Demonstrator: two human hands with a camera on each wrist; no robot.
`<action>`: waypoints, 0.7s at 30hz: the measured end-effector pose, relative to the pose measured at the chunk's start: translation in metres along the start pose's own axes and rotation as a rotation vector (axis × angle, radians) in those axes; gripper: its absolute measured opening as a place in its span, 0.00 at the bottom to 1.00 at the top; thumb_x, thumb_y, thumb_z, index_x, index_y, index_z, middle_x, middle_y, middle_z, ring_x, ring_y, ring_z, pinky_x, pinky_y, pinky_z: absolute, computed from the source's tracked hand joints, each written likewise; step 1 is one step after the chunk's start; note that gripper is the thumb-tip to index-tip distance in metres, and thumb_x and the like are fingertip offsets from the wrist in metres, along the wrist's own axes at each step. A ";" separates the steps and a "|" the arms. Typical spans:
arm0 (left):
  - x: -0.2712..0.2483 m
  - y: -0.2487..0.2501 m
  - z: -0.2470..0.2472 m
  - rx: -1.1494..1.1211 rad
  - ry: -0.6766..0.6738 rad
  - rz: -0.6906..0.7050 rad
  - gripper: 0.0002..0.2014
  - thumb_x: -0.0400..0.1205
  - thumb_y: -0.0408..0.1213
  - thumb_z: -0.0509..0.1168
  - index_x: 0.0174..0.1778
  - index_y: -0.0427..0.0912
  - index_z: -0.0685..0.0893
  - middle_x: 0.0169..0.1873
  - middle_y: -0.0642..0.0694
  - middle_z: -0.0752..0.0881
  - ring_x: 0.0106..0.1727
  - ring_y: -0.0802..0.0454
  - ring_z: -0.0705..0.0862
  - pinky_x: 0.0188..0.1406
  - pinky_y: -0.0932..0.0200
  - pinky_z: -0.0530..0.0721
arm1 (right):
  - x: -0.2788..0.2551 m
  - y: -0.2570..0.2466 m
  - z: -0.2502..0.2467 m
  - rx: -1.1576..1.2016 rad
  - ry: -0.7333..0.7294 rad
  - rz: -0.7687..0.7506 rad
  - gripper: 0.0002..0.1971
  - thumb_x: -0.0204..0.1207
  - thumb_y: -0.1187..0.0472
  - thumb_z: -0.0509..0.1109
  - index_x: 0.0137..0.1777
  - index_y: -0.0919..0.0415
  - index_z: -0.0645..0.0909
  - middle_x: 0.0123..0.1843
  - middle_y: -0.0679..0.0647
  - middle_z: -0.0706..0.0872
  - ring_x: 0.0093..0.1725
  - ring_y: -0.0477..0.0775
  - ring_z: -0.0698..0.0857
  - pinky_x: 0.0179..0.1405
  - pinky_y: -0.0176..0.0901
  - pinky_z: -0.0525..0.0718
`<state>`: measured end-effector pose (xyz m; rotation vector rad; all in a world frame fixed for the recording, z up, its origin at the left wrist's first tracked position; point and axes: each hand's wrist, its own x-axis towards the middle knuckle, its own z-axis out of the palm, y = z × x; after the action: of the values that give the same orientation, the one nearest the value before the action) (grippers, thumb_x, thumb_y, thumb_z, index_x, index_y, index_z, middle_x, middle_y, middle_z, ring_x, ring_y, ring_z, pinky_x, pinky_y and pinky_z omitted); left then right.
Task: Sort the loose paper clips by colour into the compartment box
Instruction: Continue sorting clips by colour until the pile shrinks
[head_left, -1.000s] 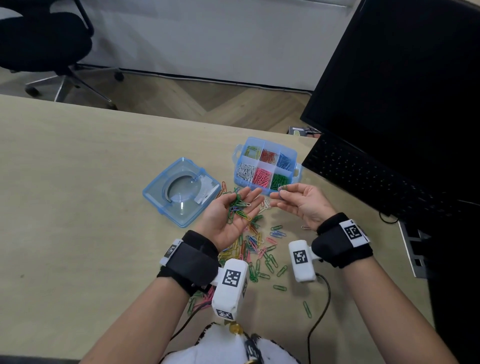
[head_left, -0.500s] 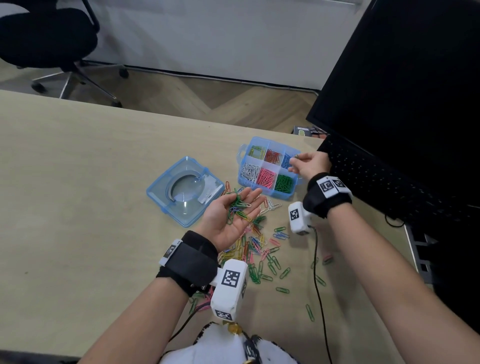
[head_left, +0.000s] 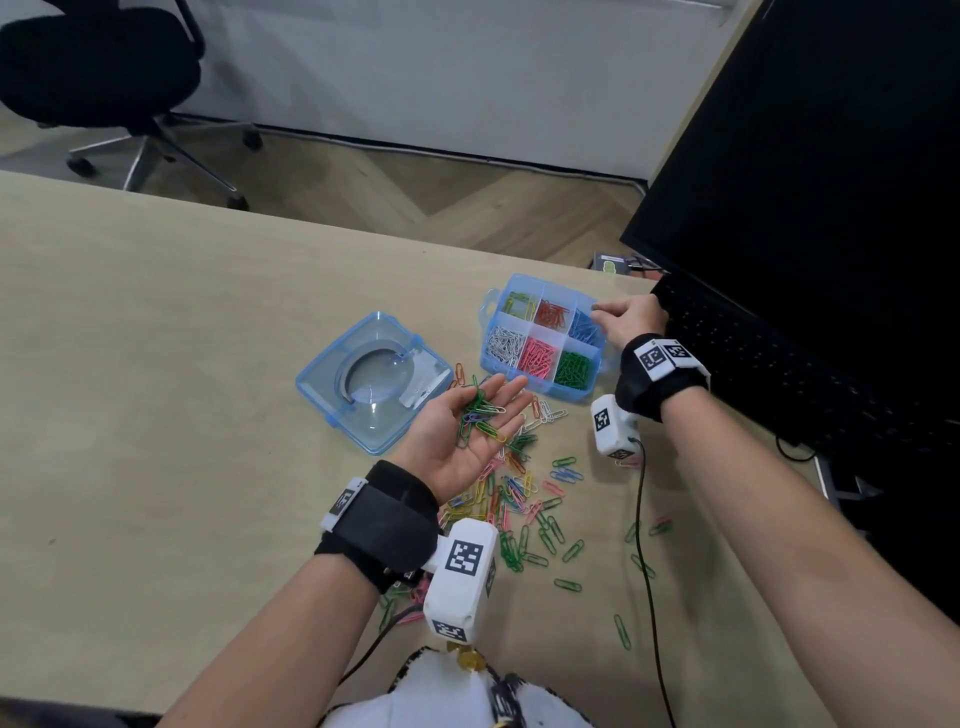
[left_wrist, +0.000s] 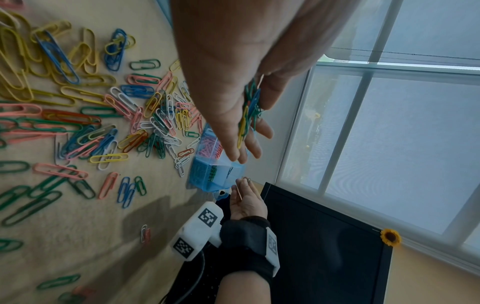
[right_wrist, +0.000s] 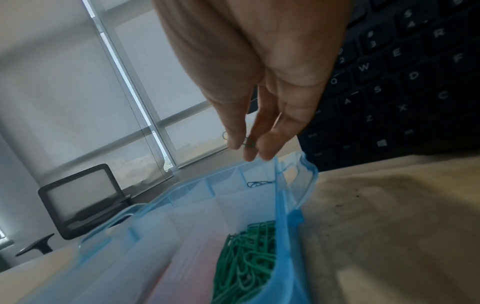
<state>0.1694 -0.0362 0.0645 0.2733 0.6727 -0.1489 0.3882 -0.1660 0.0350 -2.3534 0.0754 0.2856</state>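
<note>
Now | compartment box: six colour-sorted cells | right hand pinches clip

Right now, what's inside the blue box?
The compartment box has six sections: yellow, red and blue paper clips along the far row, white, pink and green along the near row. Each pile hides its section's floor.

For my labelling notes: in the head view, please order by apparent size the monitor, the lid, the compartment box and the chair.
1. monitor, though cut by the frame
2. chair, farther away and cropped, so unsure
3. lid and compartment box look alike; not ranked.
</note>
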 end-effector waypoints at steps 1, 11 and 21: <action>0.000 0.000 0.000 0.000 0.002 0.001 0.16 0.88 0.34 0.48 0.51 0.33 0.81 0.57 0.32 0.86 0.59 0.38 0.85 0.61 0.47 0.80 | -0.001 -0.001 -0.001 -0.017 0.011 -0.016 0.11 0.75 0.63 0.75 0.55 0.63 0.89 0.51 0.57 0.91 0.48 0.51 0.88 0.52 0.30 0.81; -0.001 0.001 0.001 -0.029 -0.007 -0.002 0.16 0.88 0.34 0.48 0.51 0.33 0.81 0.56 0.32 0.87 0.64 0.37 0.82 0.58 0.47 0.80 | -0.025 0.008 -0.007 -0.347 -0.193 -0.121 0.12 0.73 0.64 0.75 0.57 0.63 0.87 0.52 0.59 0.89 0.49 0.54 0.89 0.58 0.40 0.83; 0.000 -0.002 -0.001 -0.008 -0.005 0.000 0.17 0.88 0.34 0.48 0.54 0.33 0.81 0.57 0.33 0.87 0.60 0.38 0.84 0.63 0.47 0.79 | -0.030 0.005 -0.035 0.052 -0.094 -0.123 0.07 0.72 0.71 0.74 0.49 0.67 0.87 0.40 0.60 0.90 0.30 0.46 0.84 0.34 0.30 0.81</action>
<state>0.1687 -0.0383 0.0631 0.2649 0.6679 -0.1471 0.3651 -0.1945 0.0628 -2.2786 -0.1059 0.3287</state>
